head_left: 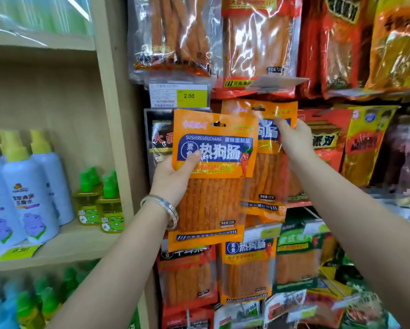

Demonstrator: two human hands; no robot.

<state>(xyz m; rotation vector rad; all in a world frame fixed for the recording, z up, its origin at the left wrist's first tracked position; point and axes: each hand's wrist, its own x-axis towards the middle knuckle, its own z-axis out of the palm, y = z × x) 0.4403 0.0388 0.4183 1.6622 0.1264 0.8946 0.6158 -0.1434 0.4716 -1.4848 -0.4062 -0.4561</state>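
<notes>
**Orange packet in hand, not yet on a peg**

My left hand (173, 176) grips a flat orange plastic packet of spicy strips with a blue label (213, 181). The thumb lies on its face and the fingers sit behind it. The packet stands upright in front of the rack, clear of every peg. My right hand (294, 141) pinches the upper edge of a second, matching orange packet (267, 184), which sits just behind and to the right. Its hang hole is up at peg height, but I cannot tell whether it is threaded on.

I judge the hanging about half done: one packet is at the peg, and the front one is left to thread.

Above hangs a yellow price label (192, 96). To the left, a pale wooden shelf (85, 241) carries white spray bottles with yellow caps (30, 193).
</notes>
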